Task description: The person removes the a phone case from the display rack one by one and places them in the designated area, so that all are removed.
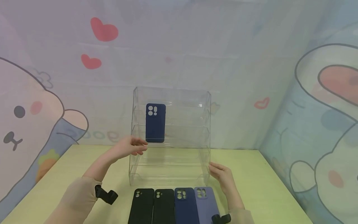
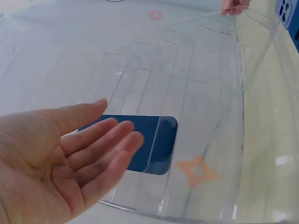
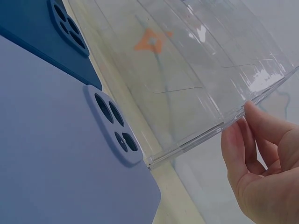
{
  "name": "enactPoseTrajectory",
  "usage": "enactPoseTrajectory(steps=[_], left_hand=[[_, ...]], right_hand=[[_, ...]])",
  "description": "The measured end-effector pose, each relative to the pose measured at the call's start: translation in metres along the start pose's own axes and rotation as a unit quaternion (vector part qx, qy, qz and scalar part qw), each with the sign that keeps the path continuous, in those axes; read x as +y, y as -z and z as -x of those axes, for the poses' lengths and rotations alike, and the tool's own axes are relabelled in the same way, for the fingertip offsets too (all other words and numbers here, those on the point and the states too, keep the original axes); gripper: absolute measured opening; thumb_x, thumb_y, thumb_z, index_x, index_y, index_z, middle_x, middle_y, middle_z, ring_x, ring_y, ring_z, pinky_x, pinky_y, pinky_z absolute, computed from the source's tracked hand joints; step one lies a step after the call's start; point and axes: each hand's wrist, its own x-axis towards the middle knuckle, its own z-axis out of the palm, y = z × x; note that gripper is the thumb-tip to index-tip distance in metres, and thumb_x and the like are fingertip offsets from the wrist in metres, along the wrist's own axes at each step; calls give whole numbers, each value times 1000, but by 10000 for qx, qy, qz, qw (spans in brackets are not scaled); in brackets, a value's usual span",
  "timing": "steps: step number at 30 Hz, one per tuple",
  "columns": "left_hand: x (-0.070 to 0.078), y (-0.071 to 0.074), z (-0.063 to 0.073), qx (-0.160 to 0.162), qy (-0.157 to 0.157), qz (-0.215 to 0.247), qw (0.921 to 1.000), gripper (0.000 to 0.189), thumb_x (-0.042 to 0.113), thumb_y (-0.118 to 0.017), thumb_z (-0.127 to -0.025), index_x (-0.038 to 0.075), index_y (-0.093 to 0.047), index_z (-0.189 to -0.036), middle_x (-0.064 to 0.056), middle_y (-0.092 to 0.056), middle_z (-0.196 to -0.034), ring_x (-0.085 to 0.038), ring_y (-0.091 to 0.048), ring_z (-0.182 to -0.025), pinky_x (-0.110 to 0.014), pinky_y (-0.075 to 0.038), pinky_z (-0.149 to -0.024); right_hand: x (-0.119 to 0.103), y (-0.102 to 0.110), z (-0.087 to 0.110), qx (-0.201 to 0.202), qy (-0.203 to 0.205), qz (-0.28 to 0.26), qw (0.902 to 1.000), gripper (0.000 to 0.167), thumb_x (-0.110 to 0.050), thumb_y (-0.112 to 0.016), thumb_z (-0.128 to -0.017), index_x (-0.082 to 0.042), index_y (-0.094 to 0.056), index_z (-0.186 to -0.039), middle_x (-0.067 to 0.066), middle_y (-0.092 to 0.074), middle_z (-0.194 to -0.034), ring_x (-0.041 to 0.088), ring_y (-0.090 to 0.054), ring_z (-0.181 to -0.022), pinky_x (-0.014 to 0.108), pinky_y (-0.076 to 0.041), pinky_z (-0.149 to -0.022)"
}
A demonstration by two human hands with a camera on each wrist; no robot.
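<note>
A clear tiered display rack point(image 1: 173, 172) stands on the table. One dark blue phone case point(image 1: 155, 126) leans upright on an upper tier at its left. My left hand point(image 1: 131, 147) is beside the rack's left side, just below that case; in the left wrist view its fingers are loosely extended, holding nothing, in front of the blue case point(image 2: 161, 149). On the other side, my right hand point(image 1: 222, 175) pinches the rack's right side edge. The right wrist view shows the thumb and fingers of that hand point(image 3: 261, 158) at the clear edge.
In front of the rack lie two black phone cases, a left one point(image 1: 141, 205) and a right one point(image 1: 164, 205). Beside them are a blue case point(image 1: 185, 208) and a lavender case point(image 1: 206, 205). A printed cloth point(image 1: 179, 46) hangs behind the yellowish table point(image 1: 246, 186).
</note>
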Motion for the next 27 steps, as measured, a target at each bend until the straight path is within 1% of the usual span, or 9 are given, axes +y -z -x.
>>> enactPoseTrajectory(steps=[3,7,9,11,13,16,18,22,27], left_hand=[[7,5,-8,243,-284,-56,9993,40,20,-58,-99,-6,-57,-130,-21,-67,-120,-28,-67,-102,-42,-55,-89],[14,10,-18,350,-658,-168,9971,42,19,-56,-100,-5,-53,-134,-23,-60,-132,-36,-59,-120,-49,-48,-101],[17,12,-24,461,-770,-214,9957,42,17,-57,-100,-5,-53,-135,-23,-59,-133,-38,-55,-124,-51,-45,-104],[19,15,-30,716,-775,-217,9942,41,15,-57,-99,-4,-53,-135,-23,-59,-132,-38,-55,-124,-52,-44,-105],[21,19,-37,1104,-765,-260,9906,38,13,-58,-98,-3,-55,-133,-23,-61,-130,-37,-56,-121,-52,-45,-103],[23,24,-47,1682,-745,-238,9827,35,10,-58,-98,-2,-57,-131,-22,-61,-128,-37,-58,-118,-51,-47,-100],[25,28,-52,1970,-790,-207,9770,35,9,-58,-98,-2,-57,-131,-22,-61,-129,-36,-58,-117,-51,-47,-99],[27,33,-62,2270,-839,-151,9701,37,9,-57,-98,0,-55,-134,-21,-58,-134,-35,-56,-121,-49,-46,-103],[29,37,-76,2532,-873,-233,9632,37,11,-55,-100,0,-54,-136,-21,-57,-135,-35,-54,-124,-46,-45,-105]], right_hand=[[0,0,0,-4,25,-29,10000,40,-6,-60,-95,11,-53,-130,22,-56,-136,2,-66,-95,17,-53,-88],[1,-1,-2,4,63,-71,10000,40,-5,-61,-95,13,-53,-129,22,-56,-135,1,-67,-92,17,-53,-87],[1,-1,-2,16,71,-89,9999,40,-4,-61,-94,13,-53,-129,22,-57,-135,1,-67,-91,17,-54,-86],[2,-1,-2,23,83,-89,9999,39,-4,-61,-94,13,-53,-129,22,-58,-134,1,-67,-92,18,-54,-86],[2,-1,-2,40,81,-63,9999,40,-4,-61,-94,13,-54,-129,20,-59,-133,2,-67,-93,18,-54,-87],[3,0,-2,46,85,3,10000,40,-6,-61,-94,12,-54,-130,18,-59,-133,5,-67,-97,18,-53,-87],[3,1,-2,56,81,33,9999,41,-7,-62,-94,12,-54,-130,18,-59,-133,7,-67,-100,18,-53,-88],[2,2,-1,34,91,43,9999,41,-7,-61,-95,12,-53,-131,20,-57,-136,8,-67,-103,18,-53,-89],[2,3,0,49,92,9,9999,41,-6,-60,-95,12,-53,-131,20,-57,-135,5,-66,-99,18,-53,-89]])
